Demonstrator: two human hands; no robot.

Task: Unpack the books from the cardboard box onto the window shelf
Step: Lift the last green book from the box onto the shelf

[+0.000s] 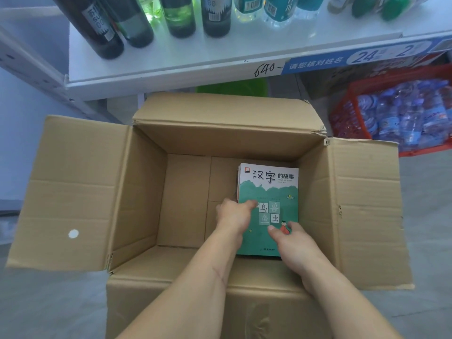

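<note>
Your open brown cardboard box (186,192) sits on the floor below the white window shelf (171,67), its four flaps folded outward so both arms can reach the bottom. Your left hand (233,216) grips the left edge of the green paperback book (269,192), thumb on the cover, fingers tucked out of sight under the spine side, probably to lift it. The book tops a thin stack in the box's right rear corner. Your right hand (291,243) rests on the lower cover, thumb and fingers loosely apart, seemingly steadying it.
</note>
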